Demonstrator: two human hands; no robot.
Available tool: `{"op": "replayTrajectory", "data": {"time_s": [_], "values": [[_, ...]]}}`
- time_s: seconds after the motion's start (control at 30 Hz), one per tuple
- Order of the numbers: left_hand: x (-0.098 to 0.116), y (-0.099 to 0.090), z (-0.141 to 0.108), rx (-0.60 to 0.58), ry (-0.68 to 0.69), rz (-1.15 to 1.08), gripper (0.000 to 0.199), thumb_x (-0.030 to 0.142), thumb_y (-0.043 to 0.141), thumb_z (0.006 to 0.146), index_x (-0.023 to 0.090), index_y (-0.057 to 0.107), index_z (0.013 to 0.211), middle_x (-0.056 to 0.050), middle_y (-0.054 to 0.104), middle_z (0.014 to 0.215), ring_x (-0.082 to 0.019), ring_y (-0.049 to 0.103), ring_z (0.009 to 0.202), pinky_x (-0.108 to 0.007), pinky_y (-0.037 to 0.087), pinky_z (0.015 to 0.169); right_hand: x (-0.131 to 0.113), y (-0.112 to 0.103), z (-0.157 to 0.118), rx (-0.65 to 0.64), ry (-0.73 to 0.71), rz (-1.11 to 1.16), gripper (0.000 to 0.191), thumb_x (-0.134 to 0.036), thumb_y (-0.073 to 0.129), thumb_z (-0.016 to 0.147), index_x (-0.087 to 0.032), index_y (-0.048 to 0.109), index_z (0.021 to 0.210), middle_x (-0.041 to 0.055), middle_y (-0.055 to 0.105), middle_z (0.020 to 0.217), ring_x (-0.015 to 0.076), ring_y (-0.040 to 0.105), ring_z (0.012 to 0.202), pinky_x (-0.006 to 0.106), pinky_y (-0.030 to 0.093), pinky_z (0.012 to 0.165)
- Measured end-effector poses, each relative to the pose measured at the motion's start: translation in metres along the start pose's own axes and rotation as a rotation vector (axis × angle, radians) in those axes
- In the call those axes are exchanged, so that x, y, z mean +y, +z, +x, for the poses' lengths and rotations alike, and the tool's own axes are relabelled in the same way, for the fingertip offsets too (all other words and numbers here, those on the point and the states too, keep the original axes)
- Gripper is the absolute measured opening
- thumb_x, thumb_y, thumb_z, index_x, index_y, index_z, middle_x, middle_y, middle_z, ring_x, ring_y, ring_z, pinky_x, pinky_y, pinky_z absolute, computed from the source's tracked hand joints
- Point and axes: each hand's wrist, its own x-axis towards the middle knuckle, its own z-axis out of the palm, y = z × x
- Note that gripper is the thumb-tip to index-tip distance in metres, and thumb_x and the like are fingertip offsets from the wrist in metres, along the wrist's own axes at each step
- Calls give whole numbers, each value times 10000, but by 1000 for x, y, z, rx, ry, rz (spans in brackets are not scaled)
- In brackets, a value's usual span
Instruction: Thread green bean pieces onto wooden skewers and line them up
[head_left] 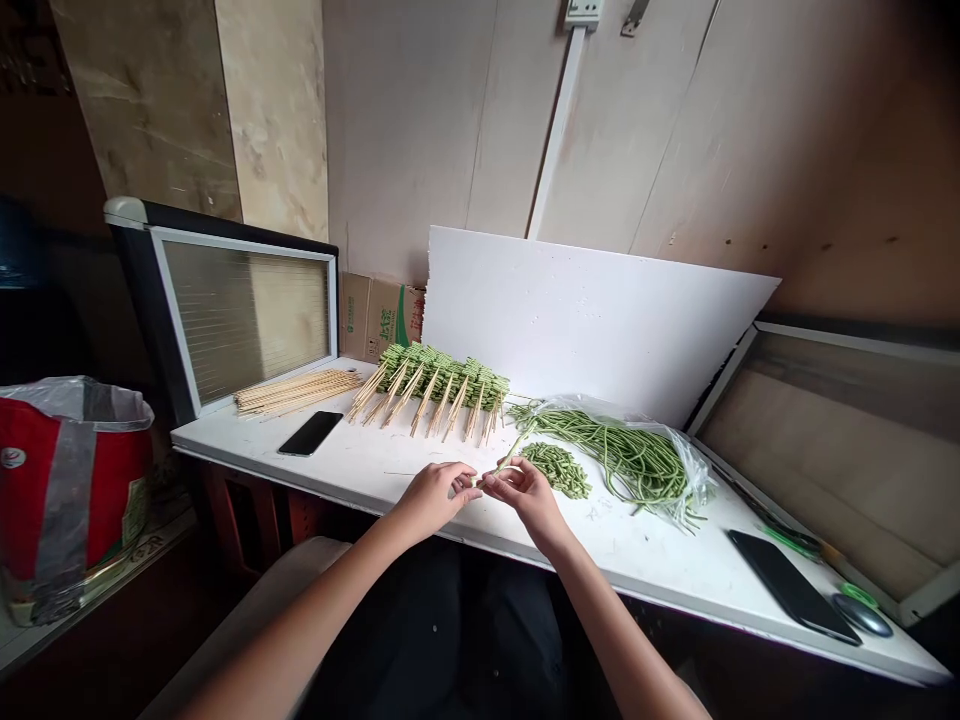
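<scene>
My left hand (442, 492) is closed, its thumb and fingers pinching the near end of a long green bean (517, 437). Close beside it, my right hand (521, 488) grips the same bean, which slants up toward the back. Just right of my right hand lies a pile of short cut bean pieces (556, 469). Behind that, a large bunch of long beans (630, 450) rests on a clear plastic bag (697, 470). Skewered bean pieces (442, 380) are stacked at the back, their sticks pointing toward me.
Bare wooden skewers (296, 391) and a phone (310, 433) lie left on the white table (360, 475). A black device (791, 583) and a mouse (862, 614) sit at right. A cardboard box (364, 315) and white board (585, 310) stand behind; a red bag (97, 490) is far left.
</scene>
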Motion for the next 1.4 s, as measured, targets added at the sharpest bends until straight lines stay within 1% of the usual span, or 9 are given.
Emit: {"op": "replayTrajectory", "data": {"time_s": [0.17, 0.37, 0.6, 0.73, 0.83, 0.9, 1.03, 1.2, 1.4], "values": [[-4, 6, -3, 44, 161, 98, 124, 281, 703, 953, 230, 783, 1032, -57, 790, 974, -225, 716, 899, -349, 520, 873, -5, 0, -6, 4, -48, -108, 415, -431, 947, 667, -208, 655, 860, 44, 737, 859, 222, 710, 854, 382, 588, 861], [-19, -17, -18, 114, 276, 267, 118, 265, 657, 995, 227, 763, 1031, -50, 768, 997, -206, 698, 915, -351, 460, 854, -27, -14, -8, 109, -153, -207, 355, -534, 815, 812, -197, 705, 834, 6, 623, 724, 145, 561, 651, 295, 528, 655], [-25, -33, -25, 75, 325, 402, 90, 217, 660, 989, 227, 745, 1018, -36, 758, 981, -209, 673, 933, -378, 415, 875, -37, -22, -13, 57, -179, -162, 325, -480, 852, 778, -198, 701, 837, 40, 679, 803, 164, 604, 691, 263, 490, 539], [-11, -27, -25, 134, 277, 374, 142, 248, 643, 997, 236, 713, 1120, -59, 759, 1084, -235, 678, 1013, -404, 433, 931, -30, -17, -15, 81, -144, -149, 361, -488, 865, 757, -189, 705, 884, 74, 748, 847, 221, 720, 805, 323, 586, 670], [2, -16, -22, 171, 241, 293, 304, 333, 678, 981, 245, 649, 1271, -75, 740, 1198, -252, 671, 1097, -410, 452, 968, -18, -3, -18, 14, -82, -124, 394, -480, 893, 723, -192, 688, 897, 89, 778, 846, 266, 762, 875, 395, 613, 799], [8, -9, -21, 150, 256, 240, 290, 354, 672, 988, 255, 654, 1260, -63, 745, 1193, -244, 670, 1105, -403, 454, 980, -11, 6, -20, -38, -87, -136, 393, -469, 906, 710, -194, 691, 889, 89, 785, 857, 268, 767, 873, 409, 612, 836], [4, -4, -23, 132, 299, 202, 130, 299, 626, 1018, 244, 726, 1079, -35, 775, 1017, -209, 687, 954, -379, 446, 917, -6, 15, -26, -111, -152, -283, 369, -471, 886, 741, -195, 725, 926, 81, 781, 886, 243, 751, 840, 373, 611, 796], [-10, -8, -29, 154, 342, 266, 153, 195, 615, 1012, 234, 759, 1047, -28, 781, 946, -194, 681, 880, -382, 407, 885, -8, 16, -32, -146, -266, -602, 340, -497, 808, 832, -204, 758, 997, 84, 768, 987, 237, 731, 889, 337, 610, 729], [-7, -11, -31, 164, 346, 291, 188, 148, 616, 999, 239, 778, 1028, -29, 775, 921, -189, 685, 884, -404, 370, 910, -9, 23, -38, -130, -460, -805, 243, -478, 759, 894, -248, 775, 972, 80, 728, 913, 235, 671, 823, 369, 593, 698]]}}
